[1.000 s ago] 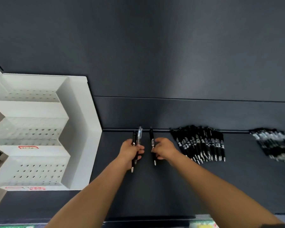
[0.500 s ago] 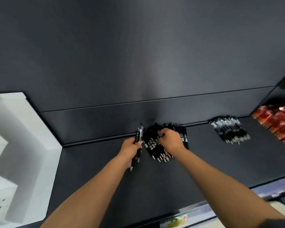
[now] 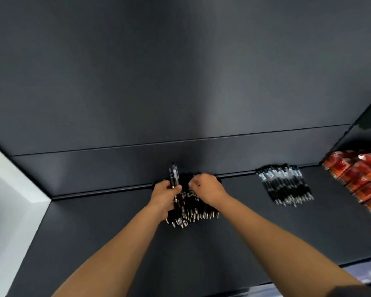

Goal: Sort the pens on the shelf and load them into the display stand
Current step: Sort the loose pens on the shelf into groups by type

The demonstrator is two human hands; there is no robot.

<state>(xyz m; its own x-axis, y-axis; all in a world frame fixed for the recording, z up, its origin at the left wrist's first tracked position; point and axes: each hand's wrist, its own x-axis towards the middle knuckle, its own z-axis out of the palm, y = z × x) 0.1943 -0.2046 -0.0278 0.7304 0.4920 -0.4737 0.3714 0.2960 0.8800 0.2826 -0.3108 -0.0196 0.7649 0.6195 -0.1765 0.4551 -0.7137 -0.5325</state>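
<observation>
Black pens (image 3: 193, 207) lie heaped against the back edge of the shelf (image 3: 84, 221), near its middle, silver tips pointing toward the person. Over the heap's left side the left hand (image 3: 164, 197) grips a small bunch (image 3: 174, 176) of pens upright in its fist. The right hand (image 3: 207, 189) rests on the heap's far end with fingers curled down; whether they pinch a pen cannot be told. A second pile (image 3: 285, 186) lies well apart toward the right end, with red packs (image 3: 360, 179) beyond it. The white display stand (image 3: 7, 200) sits at the left end.

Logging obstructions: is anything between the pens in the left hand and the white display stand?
Nothing visible: only dark shelf surface lies between the black plastic pens gripped in the left hand and the white plastic display stand at the frame's left edge.
</observation>
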